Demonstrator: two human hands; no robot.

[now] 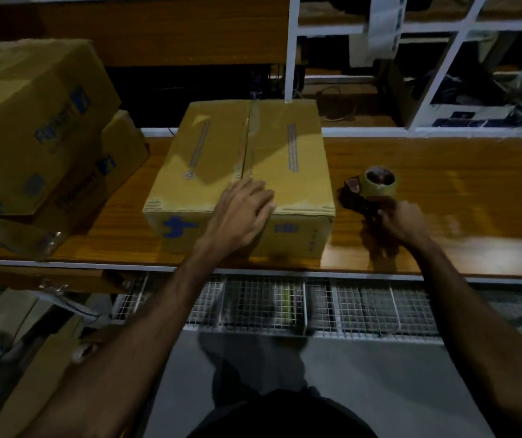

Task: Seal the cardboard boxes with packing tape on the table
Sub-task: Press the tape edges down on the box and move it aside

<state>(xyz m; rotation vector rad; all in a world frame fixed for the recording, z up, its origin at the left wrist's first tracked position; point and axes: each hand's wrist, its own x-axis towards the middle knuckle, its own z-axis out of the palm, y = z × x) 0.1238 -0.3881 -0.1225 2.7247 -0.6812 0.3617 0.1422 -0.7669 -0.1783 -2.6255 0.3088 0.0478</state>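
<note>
At the centre of the wooden table (443,172), the cardboard box (240,172) sits with its flaps closed and a strip of clear tape (248,137) already glinting along the centre seam, though you cannot tell from this view how far the strip reaches over the near edge. Your left hand (240,213) lies palm down on the near edge of the lid, fingers relaxed and slightly spread, pressing on the seam instead of gripping. Just right of the box, the tape dispenser (373,184) rests on the table with its roll upright; your right hand (400,221) is at its handle with fingers curled, but blur and shadow hide whether they are actually clamped on it. Judged from this layout, the step in hand is either finishing this box or taking up the dispenser for another pass. The next move calls for a firm hold on the handle and a steady left hand so the flaps stay flush. To the left, stacked boxes (32,128) stand at the table's end; below the edge runs a wire mesh tray (364,308).
</note>
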